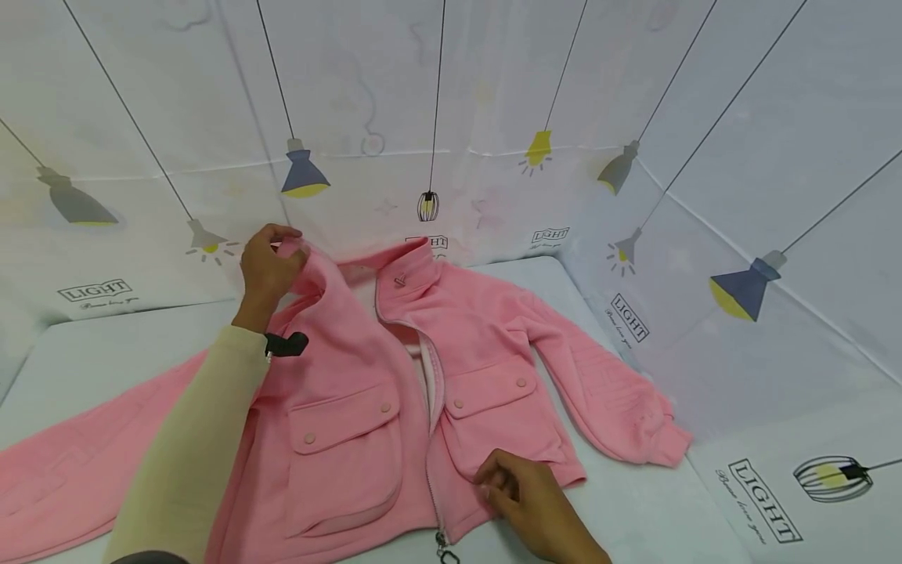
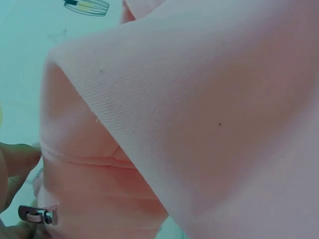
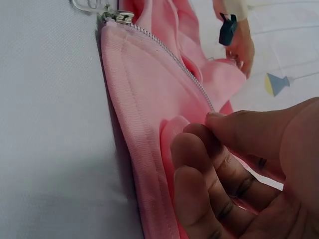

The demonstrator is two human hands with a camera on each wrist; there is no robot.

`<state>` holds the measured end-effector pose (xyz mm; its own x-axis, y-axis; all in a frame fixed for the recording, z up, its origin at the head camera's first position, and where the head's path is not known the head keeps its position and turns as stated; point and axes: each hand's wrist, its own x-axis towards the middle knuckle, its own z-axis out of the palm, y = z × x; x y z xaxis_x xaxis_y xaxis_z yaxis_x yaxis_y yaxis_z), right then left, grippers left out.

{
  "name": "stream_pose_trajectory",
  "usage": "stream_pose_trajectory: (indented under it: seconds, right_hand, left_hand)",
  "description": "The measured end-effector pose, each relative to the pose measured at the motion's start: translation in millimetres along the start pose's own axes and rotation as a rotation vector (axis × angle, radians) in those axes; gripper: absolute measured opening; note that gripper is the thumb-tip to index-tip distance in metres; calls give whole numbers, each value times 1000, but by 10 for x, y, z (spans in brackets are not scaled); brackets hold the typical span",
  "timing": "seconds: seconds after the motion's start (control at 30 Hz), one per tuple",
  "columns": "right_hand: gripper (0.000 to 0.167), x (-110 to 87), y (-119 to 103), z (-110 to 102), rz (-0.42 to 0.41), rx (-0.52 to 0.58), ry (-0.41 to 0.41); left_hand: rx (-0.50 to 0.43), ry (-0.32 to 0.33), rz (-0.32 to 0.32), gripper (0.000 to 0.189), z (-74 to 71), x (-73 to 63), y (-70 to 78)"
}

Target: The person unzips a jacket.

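A pink jacket (image 1: 486, 321) lies front up, with its front zipper (image 1: 432, 392) undone and two flap pockets showing. My left hand (image 1: 271, 266) grips the stand-up collar on the left side and lifts it. In the left wrist view, the raised pink cloth (image 2: 199, 89) covers most of the picture, with fingers (image 2: 15, 169) beside a metal collar fitting (image 2: 37, 214). Over the lower right front hovers my right hand (image 1: 532, 501), thumb and index tips close together, the other fingers loosely curled. Nothing shows between them. A metal zipper pull (image 1: 444, 548) hangs at the hem.
A pale covered table (image 1: 141, 329) lies under the jacket. White sheets printed with hanging lamps (image 1: 451, 94) rise behind and at the right. One sleeve (image 1: 606, 392) stretches right to the table's side; the other sleeve (image 1: 77, 462) reaches left out of view.
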<state>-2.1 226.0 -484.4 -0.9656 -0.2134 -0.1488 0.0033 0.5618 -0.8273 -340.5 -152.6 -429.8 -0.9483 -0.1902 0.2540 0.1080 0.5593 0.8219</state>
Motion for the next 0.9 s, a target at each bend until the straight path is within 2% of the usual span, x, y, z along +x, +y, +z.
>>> stream_pose_trajectory:
  seconds: [0.23,0.4,0.6,0.77,0.9]
  right_hand:
    - [5,16,8,-17,-6,13,-5]
    - [4,40,-13,-41,-5,22,6]
    - [4,84,-99,-79,-17,-24,45]
    - [5,142,-159,-118,-40,-70,73]
    - [11,211,-201,-133,-43,-143,139]
  left_hand:
    - [155,20,83,43,-55,-115,66]
    - [196,6,194,43,-109,-267,169]
    - [248,-80,308,47,-200,-569,316]
    - [302,-171,404,57,-227,-828,382]
    - [325,-246,451,64,-254,-1008,448]
